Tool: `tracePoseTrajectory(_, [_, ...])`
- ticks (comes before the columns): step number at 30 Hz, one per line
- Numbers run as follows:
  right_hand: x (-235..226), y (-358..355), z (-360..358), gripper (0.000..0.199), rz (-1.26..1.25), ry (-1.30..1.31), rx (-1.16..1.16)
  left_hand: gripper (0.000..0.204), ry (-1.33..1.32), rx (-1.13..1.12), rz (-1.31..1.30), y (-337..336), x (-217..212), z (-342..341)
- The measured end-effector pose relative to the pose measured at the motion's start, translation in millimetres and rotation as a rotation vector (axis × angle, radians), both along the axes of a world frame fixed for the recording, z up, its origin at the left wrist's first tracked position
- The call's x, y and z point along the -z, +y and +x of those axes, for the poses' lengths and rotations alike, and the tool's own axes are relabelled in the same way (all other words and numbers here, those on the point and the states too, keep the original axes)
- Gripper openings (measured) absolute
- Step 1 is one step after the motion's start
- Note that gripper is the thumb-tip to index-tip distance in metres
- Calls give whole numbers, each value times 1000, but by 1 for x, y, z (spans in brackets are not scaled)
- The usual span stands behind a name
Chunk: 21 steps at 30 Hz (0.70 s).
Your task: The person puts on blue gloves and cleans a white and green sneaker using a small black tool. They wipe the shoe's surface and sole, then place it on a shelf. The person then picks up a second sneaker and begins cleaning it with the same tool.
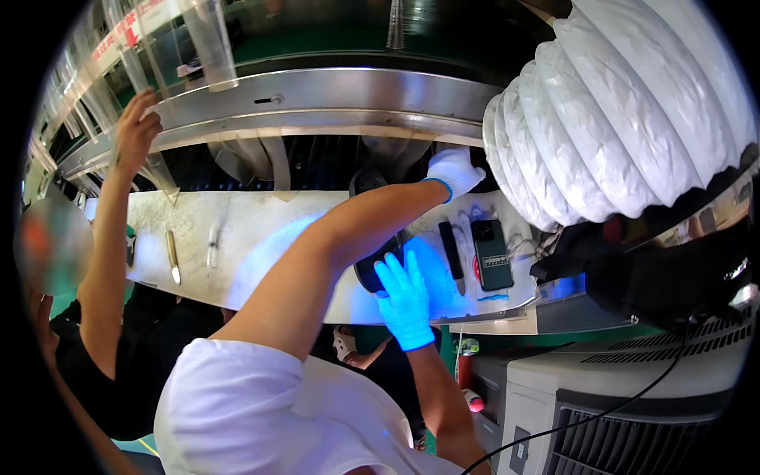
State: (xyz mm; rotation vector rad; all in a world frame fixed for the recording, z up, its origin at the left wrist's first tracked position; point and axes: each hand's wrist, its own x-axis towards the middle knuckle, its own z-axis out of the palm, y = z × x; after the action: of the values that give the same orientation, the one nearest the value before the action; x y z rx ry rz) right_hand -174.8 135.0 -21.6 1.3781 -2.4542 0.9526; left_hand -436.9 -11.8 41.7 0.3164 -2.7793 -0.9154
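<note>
My left arm in a white sleeve reaches across the bench, its white-gloved hand (455, 172) at the conveyor's near edge. Its fingers are turned away, so any grip is hidden. Under blue light, my gloved right hand (404, 301) has its fingers stretched and apart. Its fingertips are at the edge of a long dark piece (369, 273), shaped like a shoe sole. My left forearm covers this piece's middle. Right of my right hand lie a dark stick-like tool (450, 252) and a dark phone (492, 257).
A big white ribbed duct (609, 119) bulges over the right. A metal conveyor rail (348, 91) runs behind the bench (261, 214). A knife (172, 257) and a thin clear tube (212, 245) lie left. Another person's bare hand (136, 134) is raised there. A grey vented machine (617, 396) stands lower right.
</note>
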Motion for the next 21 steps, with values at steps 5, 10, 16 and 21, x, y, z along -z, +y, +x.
tracePoseTrajectory(5, [6, -6, -3, 57, 165, 45, -55, 56, 99, -121, -51, -44, 87, -86])
tracePoseTrajectory(10, [6, 5, 0, 57, 30, -10, 18, 47, 457, -198, 31, -64, 89, -71])
tracePoseTrajectory(16, [3, 2, 0, 55, -75, -23, 24, 43, 402, -412, 316, -161, 69, -9])
tracePoseTrajectory(21, [0, -4, 0, 53, -110, 89, 77, 39, 397, -605, 755, -241, 59, 57])
